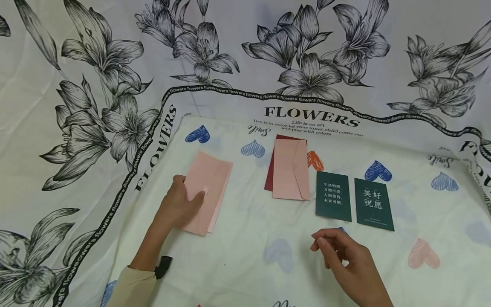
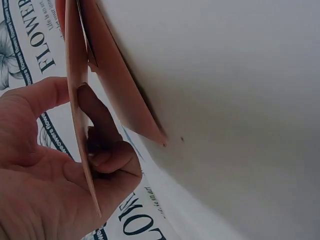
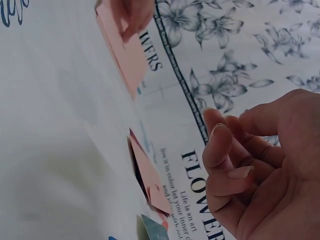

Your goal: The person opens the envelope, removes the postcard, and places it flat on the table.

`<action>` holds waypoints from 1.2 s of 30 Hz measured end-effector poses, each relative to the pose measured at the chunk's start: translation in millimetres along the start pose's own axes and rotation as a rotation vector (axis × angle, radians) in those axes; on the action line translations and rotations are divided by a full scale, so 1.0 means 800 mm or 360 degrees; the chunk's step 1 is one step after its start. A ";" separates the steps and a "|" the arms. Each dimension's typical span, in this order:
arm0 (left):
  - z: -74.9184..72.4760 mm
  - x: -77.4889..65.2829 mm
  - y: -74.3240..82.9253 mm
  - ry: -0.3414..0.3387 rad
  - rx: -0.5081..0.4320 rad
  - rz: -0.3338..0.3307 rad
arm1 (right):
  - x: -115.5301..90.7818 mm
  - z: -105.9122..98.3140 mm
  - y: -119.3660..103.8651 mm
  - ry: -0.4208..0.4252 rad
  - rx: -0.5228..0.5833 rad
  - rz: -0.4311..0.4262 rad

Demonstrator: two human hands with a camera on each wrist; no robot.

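The handling of the stationery looks barely begun: the person's left hand [image 1: 182,209] grips a pale pink, rectangular paper envelope [image 1: 209,170] between thumb and fingers, lifted partly clear of a second pale pink paper envelope [image 2: 125,100] beneath it, near the tabletop's left edge. Two dark green, rectangular printed cards, a left one [image 1: 333,209] and a right one [image 1: 374,217], lie flat and side by side, outside any envelope; toward the far edge, another pink paper envelope with a pointed flap [image 1: 285,170] rests over a dark red one [image 1: 270,177]. Setting these in order seems left to do. The right hand [image 1: 353,264] hovers nearer the front edge, fingers loosely curled around nothing. The gripped envelope looks smooth, thin and matte, a little bowed, with a flap seam down its face; whether anything is inside cannot be told.
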State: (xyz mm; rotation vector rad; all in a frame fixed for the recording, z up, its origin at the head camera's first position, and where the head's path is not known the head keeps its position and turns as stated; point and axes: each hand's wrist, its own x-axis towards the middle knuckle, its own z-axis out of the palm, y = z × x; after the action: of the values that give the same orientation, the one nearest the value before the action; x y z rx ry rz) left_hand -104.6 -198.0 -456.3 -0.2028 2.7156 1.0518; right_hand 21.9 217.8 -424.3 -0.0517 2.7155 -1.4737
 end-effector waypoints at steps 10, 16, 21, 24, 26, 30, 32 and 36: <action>0.005 -0.002 0.007 0.0175 0.0383 0.0076 | 0.004 -0.002 -0.001 -0.0013 -0.0062 -0.0024; 0.008 -0.001 0.007 0.0312 0.0519 0.0142 | 0.008 -0.006 -0.002 -0.0031 -0.0089 -0.0028; 0.010 -0.004 0.008 0.0379 0.0602 0.0193 | 0.011 -0.009 0.000 -0.0044 -0.0107 -0.0082; 0.011 -0.004 0.006 0.0397 0.0621 0.0205 | 0.015 -0.012 -0.001 -0.0055 -0.0138 -0.0115; 0.013 -0.002 0.005 0.0392 0.0610 0.0206 | 0.018 -0.014 -0.003 -0.0070 -0.0153 -0.0124; 0.015 0.001 0.003 0.0363 0.0588 0.0209 | 0.027 -0.017 -0.004 -0.0110 -0.0164 -0.0141; 0.015 0.001 0.003 0.0351 0.0594 0.0208 | 0.038 -0.019 -0.003 -0.0136 -0.0165 -0.0149; 0.014 -0.008 0.009 0.0397 0.0630 0.0199 | 0.082 -0.025 0.006 -0.0142 -0.0277 -0.0201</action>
State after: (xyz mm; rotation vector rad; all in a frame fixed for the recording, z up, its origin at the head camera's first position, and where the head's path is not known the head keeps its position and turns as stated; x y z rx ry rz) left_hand -98.4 -184.8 -457.9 -0.1021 3.1271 0.5226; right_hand -44.6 233.3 -419.4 -0.2939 2.8054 -1.2246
